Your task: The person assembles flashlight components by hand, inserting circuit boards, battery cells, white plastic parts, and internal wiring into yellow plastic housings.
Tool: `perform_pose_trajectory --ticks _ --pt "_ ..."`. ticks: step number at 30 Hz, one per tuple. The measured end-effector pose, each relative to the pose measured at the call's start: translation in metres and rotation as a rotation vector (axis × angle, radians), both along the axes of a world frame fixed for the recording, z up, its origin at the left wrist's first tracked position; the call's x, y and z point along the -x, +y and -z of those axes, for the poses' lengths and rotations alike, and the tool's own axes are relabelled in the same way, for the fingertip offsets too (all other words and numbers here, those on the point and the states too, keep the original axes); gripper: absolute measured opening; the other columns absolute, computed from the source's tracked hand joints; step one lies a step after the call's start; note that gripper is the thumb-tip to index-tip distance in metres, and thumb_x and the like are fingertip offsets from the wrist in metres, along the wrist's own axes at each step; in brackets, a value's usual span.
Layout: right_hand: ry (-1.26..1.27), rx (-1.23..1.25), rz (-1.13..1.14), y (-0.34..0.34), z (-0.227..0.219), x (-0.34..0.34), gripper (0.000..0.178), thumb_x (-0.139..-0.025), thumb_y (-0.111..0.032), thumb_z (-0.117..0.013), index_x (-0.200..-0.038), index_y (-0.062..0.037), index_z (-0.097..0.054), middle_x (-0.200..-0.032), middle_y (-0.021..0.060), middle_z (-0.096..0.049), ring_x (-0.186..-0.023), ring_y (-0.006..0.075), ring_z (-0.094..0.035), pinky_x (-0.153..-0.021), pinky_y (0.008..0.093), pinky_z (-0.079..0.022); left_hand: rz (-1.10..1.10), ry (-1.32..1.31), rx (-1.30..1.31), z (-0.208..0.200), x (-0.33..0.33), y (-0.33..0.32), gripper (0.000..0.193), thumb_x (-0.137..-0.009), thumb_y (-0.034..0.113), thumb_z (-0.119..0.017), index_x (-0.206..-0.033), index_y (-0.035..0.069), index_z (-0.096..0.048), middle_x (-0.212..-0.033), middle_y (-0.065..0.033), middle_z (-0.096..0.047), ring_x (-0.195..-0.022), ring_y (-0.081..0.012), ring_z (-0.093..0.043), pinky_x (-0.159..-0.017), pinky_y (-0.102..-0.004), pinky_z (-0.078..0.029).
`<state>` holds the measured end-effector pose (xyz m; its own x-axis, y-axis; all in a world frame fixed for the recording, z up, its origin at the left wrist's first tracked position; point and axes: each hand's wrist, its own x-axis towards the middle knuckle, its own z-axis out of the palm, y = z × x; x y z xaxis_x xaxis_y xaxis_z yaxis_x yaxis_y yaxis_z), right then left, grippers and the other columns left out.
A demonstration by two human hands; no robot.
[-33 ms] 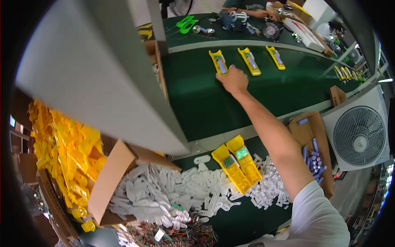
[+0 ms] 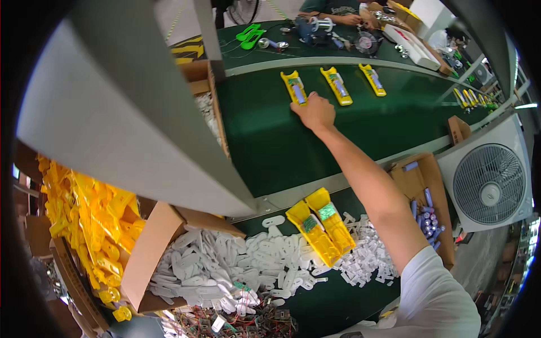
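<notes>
My right hand (image 2: 315, 112) reaches across the green conveyor belt (image 2: 253, 141), its fingers closed around the near end of a yellow casing half (image 2: 285, 83). A lilac battery cell and a small green circuit board lie inside that casing. To its right on the belt rest two similar casings (image 2: 336, 87) (image 2: 372, 80), also loaded with cells. Below my forearm, two larger-looking yellow casing halves (image 2: 333, 232) lie side by side with green circuit boards in them, on top of white plastic parts. My left hand is out of view.
A grey post (image 2: 141, 107) stands at left. White parts (image 2: 197, 262), yellow casings (image 2: 96, 208) and wired boards (image 2: 242, 324) are heaped nearby. At right are a carton of battery cells (image 2: 397, 174) and a fan (image 2: 490, 174). Another person's hands (image 2: 352, 19) work across the belt.
The whole view has shifted slightly, with the belt items appearing a little further left and lower. My right hand stays at the same yellow casing.
</notes>
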<state>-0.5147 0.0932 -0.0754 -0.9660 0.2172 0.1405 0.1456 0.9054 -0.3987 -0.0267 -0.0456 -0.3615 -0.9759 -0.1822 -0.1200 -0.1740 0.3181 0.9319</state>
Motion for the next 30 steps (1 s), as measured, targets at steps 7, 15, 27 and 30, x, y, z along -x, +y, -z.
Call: perform_pose_trajectory --ticks 7,15,27,30 --pt "-0.189 0.089 -0.080 0.020 -0.043 -0.021 0.073 -0.071 -0.057 -0.071 -0.116 -0.0008 -0.058 -0.112 0.0205 -0.061 -0.107 0.0336 -0.061 -0.088 0.0431 -0.051 0.102 -0.022 -0.028 0.018 0.041 0.040 0.036 -0.080 0.022 -0.068 -0.109 0.001 -0.065 -0.108 -0.0222 -0.064 -0.102 -0.0395 -0.061 -0.089 -0.0447 -0.047" --pt "0.003 -0.022 -0.338 0.115 -0.140 -0.190 0.049 -0.078 -0.049 -0.064 -0.109 -0.0108 -0.067 -0.093 0.0116 -0.071 -0.090 0.0310 -0.067 -0.076 0.0425 -0.053 0.168 -0.215 0.199 0.004 -0.090 -0.059 0.036 -0.081 0.024 -0.067 -0.108 0.000 -0.065 -0.108 -0.0231 -0.065 -0.103 -0.0400 -0.061 -0.090 -0.0452 -0.047" --pt "-0.386 0.292 -0.778 0.120 0.025 -0.661 0.018 -0.087 -0.030 -0.062 -0.086 -0.0126 -0.065 -0.067 0.0040 -0.062 -0.066 0.0258 -0.064 -0.061 0.0392 -0.051 0.183 -0.477 0.492 0.057 -0.278 -0.187 0.044 -0.082 0.035 -0.066 -0.110 0.001 -0.065 -0.112 -0.0225 -0.064 -0.104 -0.0397 -0.061 -0.091 -0.0444 -0.047" --pt "-0.461 0.511 -0.774 0.111 0.023 -0.669 0.022 -0.086 -0.030 -0.063 -0.098 -0.0124 -0.065 -0.084 0.0059 -0.064 -0.077 0.0267 -0.065 -0.069 0.0380 -0.052 0.251 -0.388 0.504 0.051 -0.301 -0.161 0.046 -0.081 0.037 -0.067 -0.111 0.002 -0.064 -0.113 -0.0220 -0.063 -0.105 -0.0398 -0.060 -0.091 -0.0450 -0.046"
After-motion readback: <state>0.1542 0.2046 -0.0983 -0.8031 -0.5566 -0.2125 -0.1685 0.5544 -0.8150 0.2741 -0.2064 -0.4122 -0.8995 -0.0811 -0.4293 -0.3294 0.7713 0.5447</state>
